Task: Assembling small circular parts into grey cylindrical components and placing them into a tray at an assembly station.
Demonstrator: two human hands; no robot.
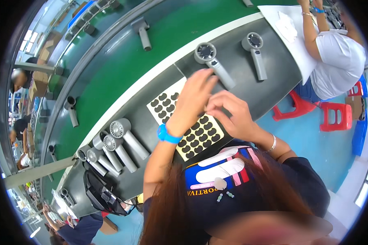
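Note:
A pale yellow sheet with rows of black rounded stickers lies on the dark bench in front of me. My left hand, with a blue band at its wrist, hovers over the sheet; its fingers are smeared by motion and point toward the handle of a grey handheld fan. Close beside it, my right hand is curled, thumb and forefinger pinched together above the sheet. Whatever sits in that pinch is too small to make out. Farther right lies a second grey handheld fan, untouched.
Several grey handheld fans lie grouped at the left, with a black bag nearer me. Beyond the bench's pale edge runs a green conveyor carrying more fans. A co-worker in white sits at right, near red stools.

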